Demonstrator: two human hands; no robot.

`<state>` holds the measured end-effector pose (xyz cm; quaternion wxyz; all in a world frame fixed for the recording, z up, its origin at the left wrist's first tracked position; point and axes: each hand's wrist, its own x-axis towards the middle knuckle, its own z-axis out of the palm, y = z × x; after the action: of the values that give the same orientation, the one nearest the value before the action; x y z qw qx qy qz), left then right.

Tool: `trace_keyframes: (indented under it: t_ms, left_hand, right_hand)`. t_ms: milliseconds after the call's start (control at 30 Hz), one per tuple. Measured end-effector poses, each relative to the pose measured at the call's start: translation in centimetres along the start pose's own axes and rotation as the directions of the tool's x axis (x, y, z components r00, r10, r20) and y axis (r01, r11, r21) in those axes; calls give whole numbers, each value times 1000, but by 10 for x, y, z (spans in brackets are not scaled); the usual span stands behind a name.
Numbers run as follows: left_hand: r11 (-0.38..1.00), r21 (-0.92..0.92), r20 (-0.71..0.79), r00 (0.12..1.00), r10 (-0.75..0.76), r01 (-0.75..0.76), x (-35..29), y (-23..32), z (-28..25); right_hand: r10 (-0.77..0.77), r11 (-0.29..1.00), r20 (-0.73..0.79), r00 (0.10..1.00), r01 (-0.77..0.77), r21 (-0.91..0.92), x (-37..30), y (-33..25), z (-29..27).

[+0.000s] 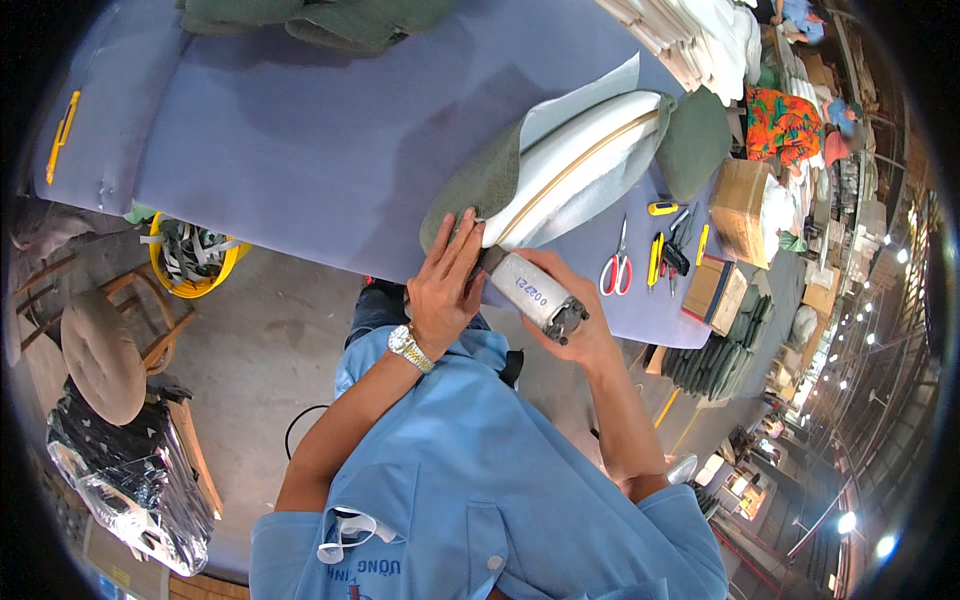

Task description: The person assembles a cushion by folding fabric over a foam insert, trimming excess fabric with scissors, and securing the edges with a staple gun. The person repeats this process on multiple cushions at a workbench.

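In my right hand (588, 318) is a grey pneumatic staple gun (530, 285), its nose against the near end of a padded cushion (585, 165). My left hand (443, 290) grips the dark green fabric cover (480, 185) at that same end, fingers laid over its edge. The cushion has a white padded underside with a tan strip (580, 170) running lengthwise, and pale backing of the fabric flares out on both sides. It lies on a blue-grey covered table (290, 150). What the staple gun's tip touches is hidden.
Red-handled scissors (616, 272), yellow cutters (655, 260) and a cardboard box (742, 212) sit to the right. Green fabric (320, 20) lies at the far edge. A yellow bucket of scraps (198, 262) and a stool (105, 345) stand left. Other people work at far right.
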<state>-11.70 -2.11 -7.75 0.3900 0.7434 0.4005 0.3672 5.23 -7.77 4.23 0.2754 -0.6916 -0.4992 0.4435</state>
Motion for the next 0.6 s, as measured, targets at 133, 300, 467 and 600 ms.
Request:
trace_keyframes:
  t_ms: [133, 300, 467, 600]
  left_hand:
    - [1000, -4, -18, 1000, 9, -9, 0, -1, 2]
    - [999, -31, -19, 1000, 9, -10, 2, -4, 1]
    - [993, -106, -20, 999, -47, 44, 0, -7, 0]
    - [996, -78, -17, 999, -38, 36, -1, -8, -2]
  right_hand:
    - [-25, 1000, -43, 999, 25, -11, 0, 10, 6]
    - [-126, 990, -106, 986, 117, -82, -1, 14, 9]
    - [-219, 976, -198, 955, 209, -66, -9, 30, 22]
    - [-205, 978, -204, 957, 210, 1, -15, 33, 27]
